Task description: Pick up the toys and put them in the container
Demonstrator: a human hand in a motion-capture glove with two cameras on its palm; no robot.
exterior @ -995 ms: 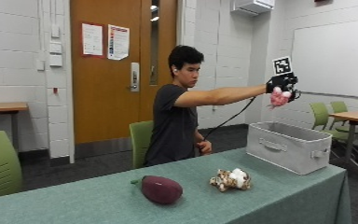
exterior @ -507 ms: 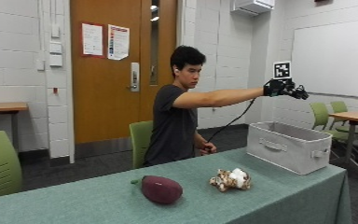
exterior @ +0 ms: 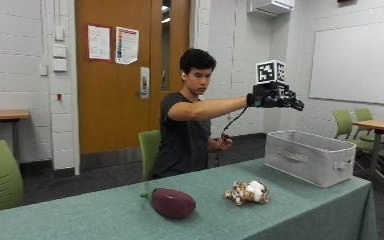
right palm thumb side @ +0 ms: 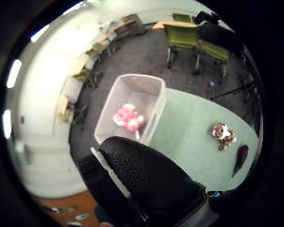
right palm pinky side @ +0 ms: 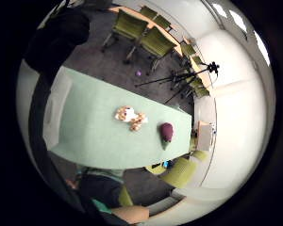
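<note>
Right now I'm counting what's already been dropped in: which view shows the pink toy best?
The right thumb side palm view: it looks down into the container, where the pink toy lies on the bottom. The outside view shows only the container's wall, hiding the toy. The little finger side view misses it.

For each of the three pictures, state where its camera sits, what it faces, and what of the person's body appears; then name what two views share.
Outside view: across the table, facing the seated person; gloved right hand raised above the container.
Thumb side palm view: on the palm, looking down into the container holding a pink toy; a gloved part of the hand fills the near edge.
Little finger side palm view: looking down on the table; no fingers show.
Shared: the plush toy and eggplant toy lie in all three.
</note>
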